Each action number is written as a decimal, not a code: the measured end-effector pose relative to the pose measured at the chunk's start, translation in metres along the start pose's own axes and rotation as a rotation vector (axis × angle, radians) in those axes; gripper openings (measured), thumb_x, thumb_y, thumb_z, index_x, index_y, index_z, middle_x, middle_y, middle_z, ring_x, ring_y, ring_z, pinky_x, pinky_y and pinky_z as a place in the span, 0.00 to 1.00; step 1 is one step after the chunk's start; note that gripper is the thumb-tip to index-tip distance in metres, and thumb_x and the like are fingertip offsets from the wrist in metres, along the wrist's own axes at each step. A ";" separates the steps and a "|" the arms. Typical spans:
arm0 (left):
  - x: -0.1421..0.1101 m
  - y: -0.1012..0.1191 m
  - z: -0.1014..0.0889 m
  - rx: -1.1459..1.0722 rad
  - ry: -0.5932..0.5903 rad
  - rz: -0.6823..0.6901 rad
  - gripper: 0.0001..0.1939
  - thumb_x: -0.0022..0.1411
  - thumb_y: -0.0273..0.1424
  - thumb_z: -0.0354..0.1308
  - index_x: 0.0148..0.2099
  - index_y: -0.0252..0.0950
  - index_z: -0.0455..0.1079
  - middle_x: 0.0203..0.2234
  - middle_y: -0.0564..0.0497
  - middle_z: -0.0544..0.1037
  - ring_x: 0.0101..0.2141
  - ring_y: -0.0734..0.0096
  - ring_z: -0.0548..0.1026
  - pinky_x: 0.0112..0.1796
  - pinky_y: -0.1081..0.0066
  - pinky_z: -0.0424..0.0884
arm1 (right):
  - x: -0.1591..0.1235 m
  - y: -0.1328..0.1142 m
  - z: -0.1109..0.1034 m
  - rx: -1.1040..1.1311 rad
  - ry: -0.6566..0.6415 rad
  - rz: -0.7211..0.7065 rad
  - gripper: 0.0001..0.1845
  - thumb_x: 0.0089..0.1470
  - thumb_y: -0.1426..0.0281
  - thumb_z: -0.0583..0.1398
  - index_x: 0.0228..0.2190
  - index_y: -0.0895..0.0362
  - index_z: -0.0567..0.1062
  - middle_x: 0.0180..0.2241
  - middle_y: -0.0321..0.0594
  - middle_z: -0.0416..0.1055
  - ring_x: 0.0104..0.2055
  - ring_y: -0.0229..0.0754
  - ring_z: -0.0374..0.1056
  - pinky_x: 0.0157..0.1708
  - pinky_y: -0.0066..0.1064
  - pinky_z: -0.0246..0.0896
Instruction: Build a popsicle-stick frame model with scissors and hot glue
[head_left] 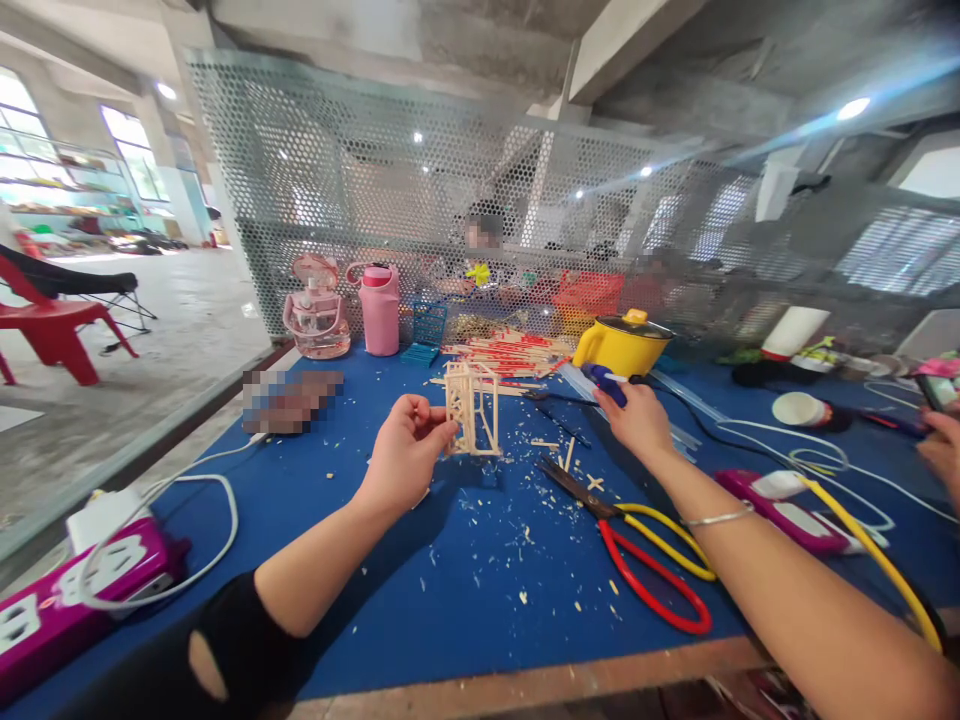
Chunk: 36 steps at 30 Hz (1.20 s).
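Note:
My left hand (409,450) pinches a small open frame of thin wooden sticks (472,410), held upright just above the blue table. Out to the right, my right hand (637,415) is closed around a blue glue gun (604,384) with a dark cord; its front end is hard to make out. Beneath my right forearm lie scissors (600,508) with one red and one yellow handle loop, blades toward the frame. Short stick pieces (570,455) and pale shavings are scattered nearby. A heap of red-tipped sticks (510,352) lies behind the frame.
At the back stand a pink bottle (380,310), a clear pink cup (319,325) and a yellow pot (626,345), before a perforated metal screen (300,180). Purple power strips (97,580) and white cables lie at both sides. Another person's hand (941,450) shows at the right edge.

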<state>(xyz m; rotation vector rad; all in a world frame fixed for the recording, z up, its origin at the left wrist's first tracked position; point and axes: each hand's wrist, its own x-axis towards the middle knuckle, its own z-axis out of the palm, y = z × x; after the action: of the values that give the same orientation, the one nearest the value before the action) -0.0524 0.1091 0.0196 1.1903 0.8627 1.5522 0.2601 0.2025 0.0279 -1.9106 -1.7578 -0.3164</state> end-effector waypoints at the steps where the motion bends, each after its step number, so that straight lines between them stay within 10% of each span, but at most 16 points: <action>1: 0.000 0.001 0.001 -0.014 0.006 -0.003 0.18 0.51 0.25 0.60 0.31 0.39 0.50 0.26 0.58 0.74 0.23 0.81 0.68 0.26 0.77 0.64 | 0.002 -0.001 -0.006 0.021 0.031 -0.004 0.24 0.57 0.59 0.50 0.45 0.63 0.72 0.43 0.56 0.71 0.46 0.53 0.67 0.41 0.38 0.60; 5: -0.004 0.007 0.005 -0.076 -0.010 0.003 0.18 0.51 0.26 0.60 0.31 0.39 0.50 0.25 0.59 0.73 0.22 0.82 0.68 0.25 0.77 0.64 | -0.009 -0.019 -0.045 0.310 0.059 -0.017 0.20 0.55 0.56 0.53 0.40 0.58 0.72 0.27 0.42 0.73 0.32 0.47 0.70 0.34 0.35 0.62; 9: -0.013 0.017 0.010 -0.129 -0.017 -0.019 0.19 0.51 0.26 0.61 0.31 0.38 0.49 0.27 0.57 0.74 0.24 0.81 0.70 0.25 0.78 0.64 | -0.048 -0.054 -0.094 0.871 -0.129 -0.150 0.17 0.54 0.54 0.54 0.37 0.53 0.69 0.20 0.32 0.68 0.23 0.39 0.65 0.26 0.31 0.61; 12: -0.018 0.022 0.012 -0.141 -0.004 -0.038 0.19 0.51 0.26 0.61 0.31 0.38 0.49 0.27 0.57 0.75 0.25 0.80 0.71 0.25 0.77 0.65 | -0.076 -0.076 -0.114 0.880 -0.276 -0.223 0.16 0.55 0.55 0.54 0.31 0.54 0.70 0.18 0.32 0.66 0.22 0.37 0.63 0.26 0.30 0.61; 36: -0.019 0.019 0.012 -0.165 -0.016 -0.063 0.19 0.52 0.25 0.62 0.31 0.38 0.50 0.27 0.57 0.73 0.27 0.79 0.71 0.28 0.77 0.66 | -0.088 -0.111 -0.113 0.547 -0.106 -0.467 0.18 0.59 0.58 0.50 0.26 0.52 0.72 0.23 0.38 0.69 0.26 0.39 0.67 0.25 0.32 0.63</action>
<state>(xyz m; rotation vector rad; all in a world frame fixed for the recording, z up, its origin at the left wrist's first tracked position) -0.0448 0.0851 0.0355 1.0466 0.7396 1.5297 0.1597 0.0710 0.1018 -1.1472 -2.0828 0.1064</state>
